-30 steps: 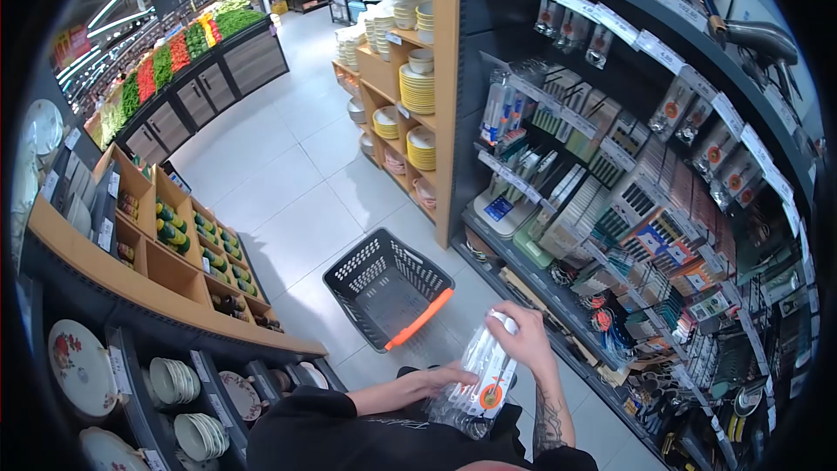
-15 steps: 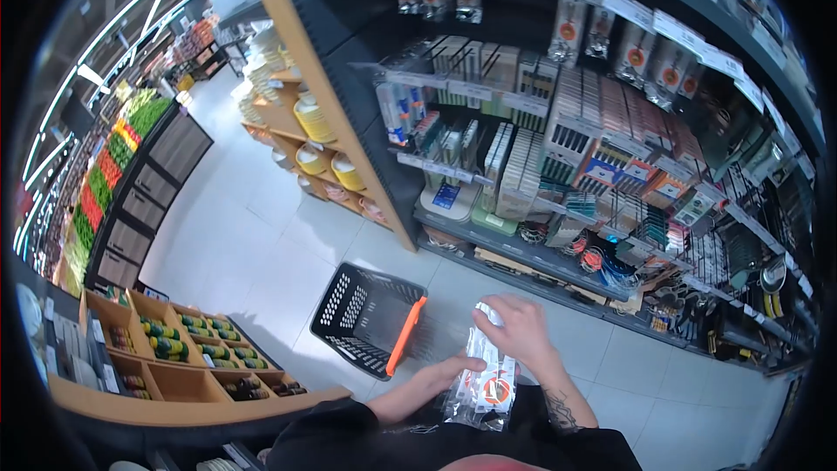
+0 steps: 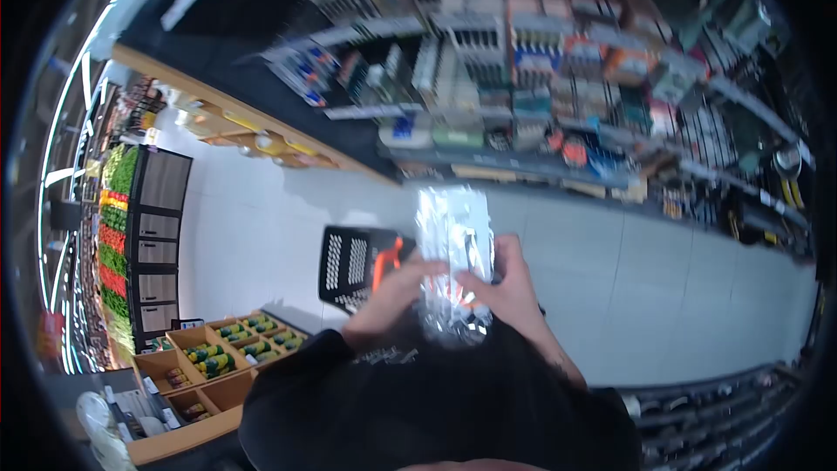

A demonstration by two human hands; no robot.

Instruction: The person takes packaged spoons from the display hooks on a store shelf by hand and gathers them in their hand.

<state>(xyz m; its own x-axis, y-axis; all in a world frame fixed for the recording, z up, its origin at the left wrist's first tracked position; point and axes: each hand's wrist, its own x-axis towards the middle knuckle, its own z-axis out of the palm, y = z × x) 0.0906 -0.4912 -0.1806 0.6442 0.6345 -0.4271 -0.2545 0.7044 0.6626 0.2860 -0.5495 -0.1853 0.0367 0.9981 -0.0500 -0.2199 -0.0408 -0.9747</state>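
Basically, shiny packet [image 3: 454,235] sits just off centre toward 5 o'clock, basket [image 3: 343,263] at its 9, left hand [image 3: 401,291] and right hand [image 3: 509,288] gripping its sides, probably light, slippery, bendy, best held by long edges.

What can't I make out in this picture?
Head view: print on the plastic packet, lost to glare and blur.
Head view: some fingers of the left hand and right hand, hidden behind the packet.
Head view: part of the basket, covered by the left hand.
Head view: wording on shelf labels, blurred.
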